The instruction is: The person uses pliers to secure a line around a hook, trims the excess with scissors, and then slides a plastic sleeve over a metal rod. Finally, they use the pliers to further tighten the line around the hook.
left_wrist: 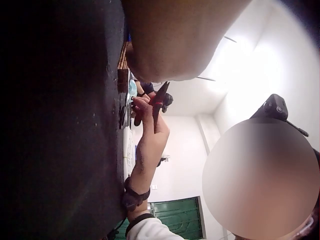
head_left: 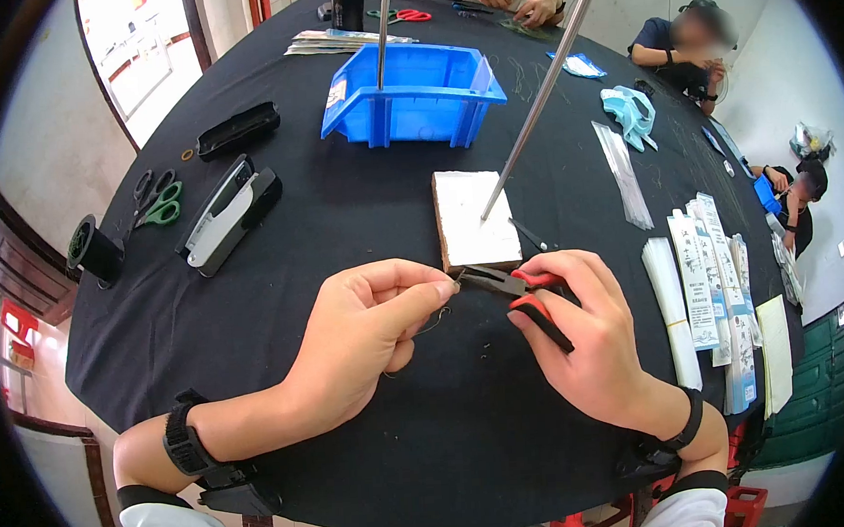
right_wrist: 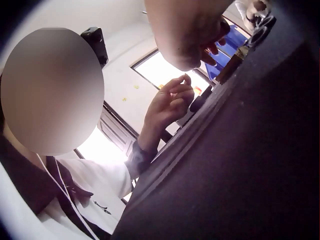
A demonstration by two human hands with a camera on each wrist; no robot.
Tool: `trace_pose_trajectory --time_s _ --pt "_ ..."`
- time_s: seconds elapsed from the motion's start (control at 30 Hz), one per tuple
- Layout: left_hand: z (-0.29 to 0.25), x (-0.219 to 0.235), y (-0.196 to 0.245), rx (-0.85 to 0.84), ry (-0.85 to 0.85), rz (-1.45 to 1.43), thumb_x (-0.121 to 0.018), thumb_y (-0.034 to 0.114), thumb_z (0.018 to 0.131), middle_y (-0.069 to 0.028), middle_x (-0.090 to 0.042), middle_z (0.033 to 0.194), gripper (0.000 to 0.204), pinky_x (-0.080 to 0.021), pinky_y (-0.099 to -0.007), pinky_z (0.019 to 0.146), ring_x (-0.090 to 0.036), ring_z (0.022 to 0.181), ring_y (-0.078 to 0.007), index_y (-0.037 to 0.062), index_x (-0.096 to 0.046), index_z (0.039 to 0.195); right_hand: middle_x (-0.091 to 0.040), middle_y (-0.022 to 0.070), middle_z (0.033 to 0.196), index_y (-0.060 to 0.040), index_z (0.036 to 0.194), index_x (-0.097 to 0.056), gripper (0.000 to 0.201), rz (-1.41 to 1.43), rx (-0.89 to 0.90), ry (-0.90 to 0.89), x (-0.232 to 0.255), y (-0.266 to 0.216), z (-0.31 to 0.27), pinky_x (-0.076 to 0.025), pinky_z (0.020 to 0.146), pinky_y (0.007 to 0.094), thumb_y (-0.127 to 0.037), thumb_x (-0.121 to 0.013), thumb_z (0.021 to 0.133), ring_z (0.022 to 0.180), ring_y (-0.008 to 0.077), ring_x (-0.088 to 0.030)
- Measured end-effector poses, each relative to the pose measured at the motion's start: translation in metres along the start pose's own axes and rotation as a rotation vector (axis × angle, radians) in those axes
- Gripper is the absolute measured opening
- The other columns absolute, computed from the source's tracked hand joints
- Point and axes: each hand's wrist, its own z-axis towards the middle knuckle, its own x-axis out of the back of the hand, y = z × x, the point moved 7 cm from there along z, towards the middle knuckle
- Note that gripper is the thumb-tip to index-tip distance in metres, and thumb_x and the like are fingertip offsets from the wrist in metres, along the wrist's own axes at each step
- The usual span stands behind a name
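Note:
My right hand (head_left: 593,340) grips a pair of needle-nose pliers (head_left: 496,280) with red and black handles, fingers curled about the grips. The plier tips point left and come right up to the fingertips of my left hand (head_left: 359,334). Between thumb and forefinger, that hand pinches a thin line (head_left: 441,316), whose loose end curls below the fingers. Whatever the pinch covers is hidden. In the left wrist view the pliers (left_wrist: 160,96) stand out past the right hand's fingers. Just beyond both hands sits a white-topped block (head_left: 471,204) with a metal rod (head_left: 538,109) rising from it.
A blue bin (head_left: 414,116) stands behind the block. On the left lie a stapler (head_left: 229,216), green-handled scissors (head_left: 162,212), a black case (head_left: 238,130) and a thread spool (head_left: 94,250). Printed packets (head_left: 695,287) and clear sleeves (head_left: 670,308) lie right. Other people sit around the black-covered table.

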Motion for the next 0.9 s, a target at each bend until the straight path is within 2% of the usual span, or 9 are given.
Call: trace_pose_trajectory --time_s 0.2,0.37,0.53,0.73,0.83,0.9 --pt "-0.004 0.0 0.01 -0.123 0.035 0.057 -0.062 0.012 0.086 0.0042 -0.048 0.061 0.013 -0.021 -0.0169 0.038 -0.032 0.045 0.0 -0.0002 -0.061 0.091 -0.06 0.012 0.086 0.0022 0.087 -0.065 0.015 0.439 -0.278 -0.232 -0.007 0.003 -0.009 -0.046 0.066 0.0324 -0.011 -0.066 0.08 0.074 0.0253 -0.059" --pt "-0.009 -0.006 0.017 -0.235 0.036 0.193 -0.062 0.01 0.086 0.0015 -0.053 0.063 0.012 -0.023 -0.0165 0.039 -0.036 0.044 0.0003 -0.0014 -0.061 0.091 -0.06 0.011 0.085 0.0035 0.087 -0.065 0.016 0.52 -0.258 -0.234 -0.013 0.001 -0.01 -0.046 0.06 0.029 -0.011 -0.065 0.082 0.07 0.0209 -0.06" --pt "-0.009 -0.007 0.017 -0.251 0.022 0.255 -0.061 0.01 0.087 0.0016 -0.053 0.062 0.012 -0.024 -0.0162 0.039 -0.037 0.045 0.0003 -0.0015 -0.06 0.092 -0.059 0.011 0.079 0.0045 0.086 -0.064 0.015 0.554 -0.241 -0.273 -0.014 0.001 -0.011 -0.044 0.053 0.027 -0.011 -0.064 0.083 0.061 0.0183 -0.058" --pt "-0.009 -0.01 0.017 -0.266 0.003 0.295 -0.061 0.01 0.087 0.0018 -0.053 0.062 0.013 -0.024 -0.0161 0.039 -0.038 0.045 0.0002 -0.0014 -0.06 0.093 -0.058 0.008 0.069 0.0029 0.075 -0.06 0.019 0.616 -0.311 -0.373 -0.015 -0.001 -0.011 -0.04 0.048 0.027 -0.012 -0.06 0.086 0.053 0.0151 -0.054" --pt "-0.008 -0.009 0.017 -0.284 -0.003 0.305 -0.06 0.01 0.087 0.0019 -0.052 0.062 0.013 -0.024 -0.0162 0.039 -0.038 0.045 0.0002 -0.0014 -0.06 0.093 -0.058 0.0073 0.07 0.0026 0.074 -0.059 0.022 0.769 -0.436 -0.482 -0.024 0.007 -0.017 -0.04 0.048 0.0271 -0.015 -0.059 0.088 0.054 0.0141 -0.054" --pt "-0.008 -0.009 0.017 -0.291 -0.007 0.304 -0.06 0.011 0.088 0.0019 -0.052 0.062 0.013 -0.025 -0.0163 0.039 -0.038 0.045 0.0001 -0.0013 -0.06 0.093 -0.058 0.0071 0.07 0.003 0.074 -0.059 0.023 0.793 -0.404 -0.437 -0.027 0.009 -0.018 -0.04 0.049 0.0272 -0.016 -0.058 0.088 0.054 0.0136 -0.053"
